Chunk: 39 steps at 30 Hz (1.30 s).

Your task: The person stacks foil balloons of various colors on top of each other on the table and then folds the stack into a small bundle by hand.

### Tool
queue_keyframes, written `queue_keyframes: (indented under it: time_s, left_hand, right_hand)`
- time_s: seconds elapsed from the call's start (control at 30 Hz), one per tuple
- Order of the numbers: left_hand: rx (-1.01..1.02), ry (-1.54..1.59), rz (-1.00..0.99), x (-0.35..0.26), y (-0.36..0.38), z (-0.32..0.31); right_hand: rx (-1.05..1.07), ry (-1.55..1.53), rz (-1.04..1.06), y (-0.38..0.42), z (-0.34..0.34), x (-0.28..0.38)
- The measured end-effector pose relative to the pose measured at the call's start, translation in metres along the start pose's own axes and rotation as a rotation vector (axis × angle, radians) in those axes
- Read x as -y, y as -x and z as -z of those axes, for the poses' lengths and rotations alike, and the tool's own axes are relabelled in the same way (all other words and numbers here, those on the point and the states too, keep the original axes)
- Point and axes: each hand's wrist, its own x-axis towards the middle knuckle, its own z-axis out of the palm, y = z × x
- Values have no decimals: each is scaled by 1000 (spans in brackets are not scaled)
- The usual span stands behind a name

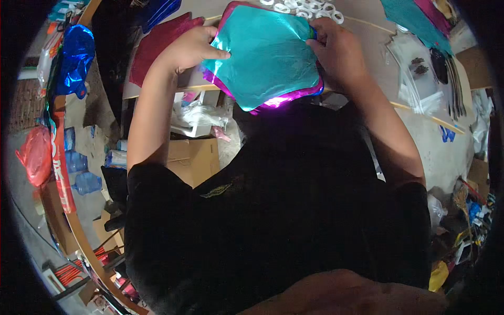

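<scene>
A teal star-shaped foil balloon (262, 55), flat and uninflated, lies over magenta foil (283, 101) at the table's near edge. The magenta layer shows along its lower and left borders. At the left point of the star, my left hand (195, 50) has its thumb on top of the foil and its other fingers behind or under the edge, mostly hidden. My right hand (336, 50) is closed at the upper right point, pinching a small dark blue-green end of foil between thumb and fingers. White plastic rings (310, 8) lie in a pile just beyond.
Dark red foil (163, 44) lies left on the table (365, 39). Clear plastic bags (415, 79) and black strips (454, 86) sit at right, with more teal foil (420, 23) behind. A cardboard box (194, 160) and water jugs (84, 181) stand below, left.
</scene>
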Motion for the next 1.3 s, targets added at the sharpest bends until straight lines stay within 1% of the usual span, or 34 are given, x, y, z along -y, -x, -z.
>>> queue_keyframes:
  time_s: [0.07, 0.13, 0.17, 0.23, 0.3, 0.33, 0.37, 0.4, 0.43, 0.5, 0.63, 0.7, 0.73, 0.77, 0.83, 0.87, 0.93, 0.97, 1.03, 1.07, 1.13, 1.17, 1.23, 1.27, 1.3]
  left_hand:
    - [16, -17, 24, -2, 4, 2]
    - [-83, 48, 40, -3, 9, 4]
    - [-83, 48, 40, -1, 11, 5]
    - [-93, 225, 45, 5, 15, 6]
    - [-106, 259, 66, 11, 18, 7]
    - [-120, 294, 88, 14, 19, 6]
    - [-121, 294, 86, 10, 22, 4]
    - [-138, 357, 83, 5, 28, 2]
    - [-157, 420, 83, 2, 31, -1]
    - [-176, 453, 90, 7, 36, 0]
    - [-199, 541, 71, 15, 45, 1]
    - [-216, 530, 74, 22, 46, 4]
    - [-231, 519, 69, 25, 46, 4]
    - [-233, 518, 70, 28, 46, 4]
    - [-254, 493, -48, 30, 46, 5]
    - [-256, 494, -50, 26, 46, 5]
    - [-274, 487, -77, 21, 48, 2]
    - [-271, 490, -75, 21, 46, 0]
    - [-293, 520, -110, 19, 41, -4]
    - [-290, 522, -114, 18, 38, -6]
    - [-257, 620, -95, 13, 34, -11]
    - [-255, 622, -97, 10, 31, -14]
    - [-253, 620, -105, 4, 24, -23]
    - [-190, 651, -86, 1, 23, -26]
    - [-188, 652, -86, 6, 20, -25]
  right_hand:
    - [9, 16, -20, -2, 3, -3]
    - [19, 32, -40, -7, 5, -9]
    - [0, 71, -41, -12, 5, -14]
    - [-20, 111, -44, -20, 6, -16]
    - [64, 347, -24, -29, 14, -10]
    - [61, 348, -23, -32, 20, -4]
    - [111, 364, 93, -36, 29, 15]
    - [163, 379, 210, -38, 33, 24]
    - [163, 378, 211, -40, 23, 16]
    - [158, 141, 364, -43, -8, -4]
    - [232, 168, 368, -49, -3, 19]
    - [368, 204, 400, -67, 1, 15]
    - [299, 288, 490, -76, -12, 1]
    - [298, 287, 491, -77, -15, -9]
    - [226, 145, 267, -79, -2, 1]
    - [226, 146, 269, -77, 13, 20]
    - [326, -262, -201, -68, 37, 52]
    - [329, -260, -206, -67, 35, 48]
    - [434, -681, -443, -63, 33, 38]
    - [431, -677, -445, -58, 35, 34]
    - [383, -167, -127, -46, 42, 32]
    - [382, -164, -129, -44, 45, 33]
    - [437, -170, -284, -43, 51, 36]
    - [463, -174, -362, -41, 53, 37]
    - [463, -173, -364, -38, 53, 37]
